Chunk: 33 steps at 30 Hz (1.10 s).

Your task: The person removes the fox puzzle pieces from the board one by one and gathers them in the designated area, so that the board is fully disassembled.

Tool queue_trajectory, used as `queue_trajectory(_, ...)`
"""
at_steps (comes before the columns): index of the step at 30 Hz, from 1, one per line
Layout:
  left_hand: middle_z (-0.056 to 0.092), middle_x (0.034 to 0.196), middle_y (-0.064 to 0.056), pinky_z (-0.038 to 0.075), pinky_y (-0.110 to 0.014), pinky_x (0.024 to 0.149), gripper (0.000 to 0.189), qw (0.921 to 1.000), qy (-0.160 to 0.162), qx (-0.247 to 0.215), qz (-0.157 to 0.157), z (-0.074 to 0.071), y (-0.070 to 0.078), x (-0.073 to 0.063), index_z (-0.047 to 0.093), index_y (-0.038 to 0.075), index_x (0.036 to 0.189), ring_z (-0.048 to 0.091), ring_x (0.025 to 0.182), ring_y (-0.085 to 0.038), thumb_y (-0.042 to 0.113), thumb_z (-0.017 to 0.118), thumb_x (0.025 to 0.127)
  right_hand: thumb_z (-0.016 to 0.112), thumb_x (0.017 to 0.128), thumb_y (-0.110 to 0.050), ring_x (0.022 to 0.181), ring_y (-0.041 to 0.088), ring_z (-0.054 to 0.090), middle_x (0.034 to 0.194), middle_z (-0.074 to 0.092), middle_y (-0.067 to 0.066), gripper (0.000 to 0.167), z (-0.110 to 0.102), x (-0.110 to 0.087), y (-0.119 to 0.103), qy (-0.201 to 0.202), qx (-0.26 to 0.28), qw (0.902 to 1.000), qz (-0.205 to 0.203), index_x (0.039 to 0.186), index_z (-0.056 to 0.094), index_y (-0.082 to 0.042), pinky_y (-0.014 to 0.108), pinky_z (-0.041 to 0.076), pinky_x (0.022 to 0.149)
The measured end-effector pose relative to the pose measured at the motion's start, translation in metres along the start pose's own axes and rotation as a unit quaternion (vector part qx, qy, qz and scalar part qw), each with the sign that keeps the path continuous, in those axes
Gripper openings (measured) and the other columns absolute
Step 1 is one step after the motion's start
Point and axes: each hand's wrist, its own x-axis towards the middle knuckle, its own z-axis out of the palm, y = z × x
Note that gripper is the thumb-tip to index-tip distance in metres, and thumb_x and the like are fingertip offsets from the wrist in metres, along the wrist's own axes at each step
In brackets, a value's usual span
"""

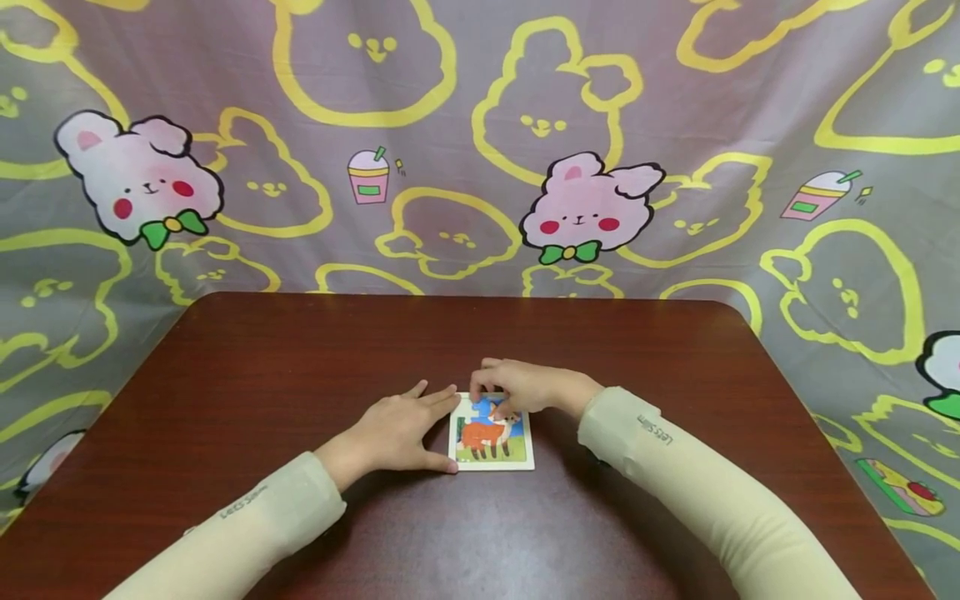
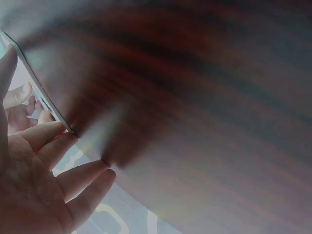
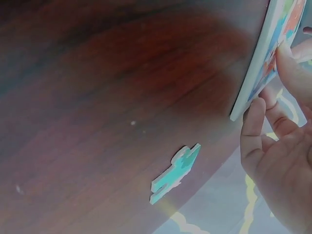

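Fox puzzle (image 1: 489, 440), one flat, roughly square board with a pale rim, lies on the table (image 1: 300, 358) about midway between its left and right edges, well apart from the far edge. Nearest to us come two creased pale sleeves (image 1: 697, 483), lettered at the cuffs. We see the left hand (image 1: 393, 433) spread, fingers nearly straight, gripping nothing, its thumb and forefinger touching the board's two left corners. The printed orange fox faces right, its long axis running left to right, roughly parallel to the table's far edge. Over the board's far rim, the right hand (image 1: 517, 386) has its fingers bent and thumb on the picture; we cannot tell whether it pinches anything. Near it we count one loose piece (image 3: 175, 173), flat, knobbed, blue-green with pale sides. Beyond the table's glossy reddish-brown top and rounded far corners hangs rippled cloth (image 1: 435, 150), printed with two cups (image 1: 367, 182).
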Motion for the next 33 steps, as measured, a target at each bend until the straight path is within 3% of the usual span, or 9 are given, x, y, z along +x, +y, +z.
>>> queue_trajectory(9,0.038,0.159,0.000,0.049,-0.057,0.100,0.099,1.0000,0.000,0.000,-0.001,-0.0010,0.0002,0.0004,0.042,0.019,0.153,0.038,0.142,-0.045,0.072,0.071,0.074,0.073,0.089,-0.010,0.088,0.015,0.049,0.099,0.052,0.001,0.024,0.0001,-0.0023,-0.0019,0.018,0.010,0.9997,-0.010,0.107,0.059,-0.019,0.027,0.045,0.077)
queue_trajectory(13,0.038,0.160,0.001,0.048,-0.058,0.101,0.099,1.0000,-0.001,-0.002,-0.003,-0.0004,0.0004,0.0002,0.042,0.019,0.152,0.038,0.143,-0.045,0.072,0.071,0.074,0.071,0.090,-0.008,0.082,0.015,0.050,0.097,0.053,0.001,0.024,0.0019,-0.0034,-0.0011,0.024,0.034,0.9991,-0.004,0.107,0.058,-0.018,0.026,0.046,0.074)
queue_trajectory(25,0.038,0.159,0.001,0.048,-0.058,0.100,0.099,1.0000,0.001,-0.002,-0.004,-0.0004,0.0020,-0.0003,0.042,0.020,0.152,0.038,0.143,-0.044,0.072,0.071,0.074,0.066,0.090,0.004,0.069,0.009,0.051,0.086,0.062,0.004,0.022,0.0026,-0.0039,0.0000,0.038,0.115,0.9921,-0.033,0.106,0.068,-0.011,0.021,0.046,0.064)
queue_trajectory(33,0.037,0.160,0.001,0.047,-0.058,0.102,0.099,0.9999,-0.004,-0.007,-0.007,-0.0008,0.0019,-0.0009,0.041,0.020,0.153,0.037,0.144,-0.044,0.071,0.072,0.074,0.070,0.090,-0.002,0.074,0.008,0.056,0.091,0.067,0.002,0.021,0.0001,-0.0067,-0.0009,0.058,0.125,0.9902,-0.023,0.109,0.069,-0.012,0.022,0.050,0.069)
